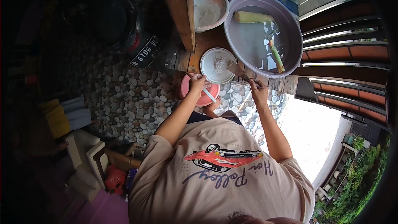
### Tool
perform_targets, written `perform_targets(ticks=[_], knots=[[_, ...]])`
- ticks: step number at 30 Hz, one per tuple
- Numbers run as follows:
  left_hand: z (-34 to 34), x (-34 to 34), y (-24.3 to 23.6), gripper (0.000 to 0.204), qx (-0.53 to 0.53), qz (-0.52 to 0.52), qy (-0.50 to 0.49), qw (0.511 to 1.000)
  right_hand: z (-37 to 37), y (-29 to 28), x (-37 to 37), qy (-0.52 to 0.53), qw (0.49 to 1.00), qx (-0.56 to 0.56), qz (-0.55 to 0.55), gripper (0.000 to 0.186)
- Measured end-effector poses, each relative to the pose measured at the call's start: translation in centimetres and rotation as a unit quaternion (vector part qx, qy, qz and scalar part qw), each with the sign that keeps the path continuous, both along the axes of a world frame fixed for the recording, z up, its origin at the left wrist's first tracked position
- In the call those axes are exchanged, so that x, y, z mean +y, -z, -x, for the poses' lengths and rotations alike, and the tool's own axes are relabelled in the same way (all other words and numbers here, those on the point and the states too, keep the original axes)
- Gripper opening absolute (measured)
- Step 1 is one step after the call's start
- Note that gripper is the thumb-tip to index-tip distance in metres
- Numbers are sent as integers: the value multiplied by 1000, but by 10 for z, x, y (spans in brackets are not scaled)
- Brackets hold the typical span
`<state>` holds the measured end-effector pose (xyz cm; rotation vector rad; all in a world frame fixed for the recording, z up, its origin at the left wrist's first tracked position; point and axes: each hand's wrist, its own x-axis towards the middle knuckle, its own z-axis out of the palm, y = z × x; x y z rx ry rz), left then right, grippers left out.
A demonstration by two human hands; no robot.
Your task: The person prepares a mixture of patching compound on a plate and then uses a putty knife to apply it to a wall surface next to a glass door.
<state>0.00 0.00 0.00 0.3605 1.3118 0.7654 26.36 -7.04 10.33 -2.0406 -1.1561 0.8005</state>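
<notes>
My right hand point(259, 92) grips the scraper point(237, 71) far back, likely for reach across the mix point(219, 64); left hand point(197, 85) holds a pale strip point(210, 95).

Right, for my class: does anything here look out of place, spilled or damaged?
Nothing looks clearly spilled or broken; the pale mix sits within the white dish. Slightly odd: the paint roller lies, handle and all, in the purple tub, so that handle may be getting wet.
</notes>
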Motion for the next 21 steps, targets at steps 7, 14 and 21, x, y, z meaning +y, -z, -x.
perform_targets(ticks=[7,14,21], knots=[[-4,3,-5,19,0,-6,-1,1000,-14,20,-3,125,889,435,71,24],[-4,1,-12,19,1,-8,-1,1000,-9,26,10,98,934,341,50,26],[-3,2,-9,19,-8,-10,7,1000,29,-48,17,-157,965,-145,-149,17]])
